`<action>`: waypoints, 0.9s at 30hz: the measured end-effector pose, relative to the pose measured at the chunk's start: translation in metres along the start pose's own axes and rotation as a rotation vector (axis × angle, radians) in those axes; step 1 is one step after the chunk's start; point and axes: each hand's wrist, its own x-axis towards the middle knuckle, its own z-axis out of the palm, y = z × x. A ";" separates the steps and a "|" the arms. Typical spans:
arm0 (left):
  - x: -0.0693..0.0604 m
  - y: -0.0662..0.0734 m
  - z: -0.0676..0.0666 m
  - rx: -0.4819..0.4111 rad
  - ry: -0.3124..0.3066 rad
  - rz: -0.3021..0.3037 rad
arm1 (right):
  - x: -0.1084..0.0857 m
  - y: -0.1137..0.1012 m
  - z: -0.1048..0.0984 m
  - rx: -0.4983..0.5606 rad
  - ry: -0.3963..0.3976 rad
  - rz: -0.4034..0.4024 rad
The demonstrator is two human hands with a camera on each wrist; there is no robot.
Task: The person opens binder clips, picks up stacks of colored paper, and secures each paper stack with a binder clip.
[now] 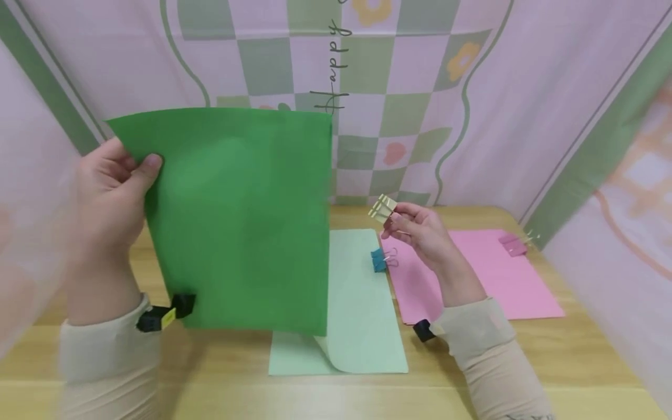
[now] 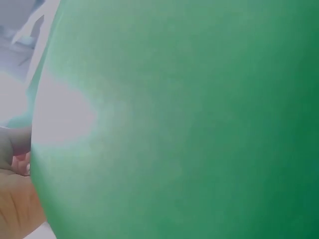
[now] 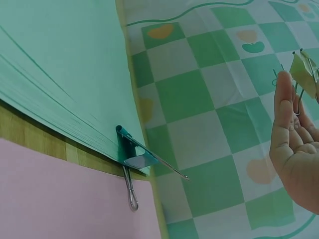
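Observation:
Green paper is held upright above the table by my left hand, thumb on the near face at its left edge. It fills most of the left wrist view, where part of the left hand shows at the edge. My right hand pinches a pale yellow binder clip between thumb and fingers, off the table. In the right wrist view the yellow binder clip sits at the fingertips. Below lies a pale green paper stack, partly hidden by the green paper, with a teal binder clip on its edge.
A pink paper stack lies to the right, with a pink binder clip at its far right corner. The wooden table ends at a patterned curtain behind. Small black devices are strapped at both wrists.

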 end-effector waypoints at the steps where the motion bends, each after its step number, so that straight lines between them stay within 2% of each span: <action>1: 0.000 -0.002 0.003 0.005 -0.003 -0.009 | 0.000 0.000 0.000 0.000 0.002 0.000; 5: -0.001 -0.007 0.015 -0.005 -0.009 -0.040 | 0.000 -0.002 0.000 0.011 0.000 -0.004; 8: 0.002 -0.004 0.024 -0.033 0.000 -0.042 | -0.001 -0.004 0.001 0.019 -0.012 -0.013; 13: 0.016 0.006 0.041 -0.055 0.015 -0.006 | -0.002 -0.008 -0.001 0.031 -0.023 -0.057; 17: 0.027 0.007 0.051 -0.070 0.028 -0.040 | -0.003 -0.010 -0.004 0.055 -0.025 -0.091; 20: 0.029 0.000 0.055 -0.026 0.052 -0.096 | -0.003 -0.011 -0.005 0.068 -0.028 -0.100; 24: 0.022 -0.016 0.058 0.059 0.061 -0.158 | -0.005 -0.013 -0.005 0.075 -0.041 -0.113; 27: 0.013 -0.027 0.061 0.077 0.044 -0.163 | -0.007 -0.016 -0.006 0.073 -0.045 -0.138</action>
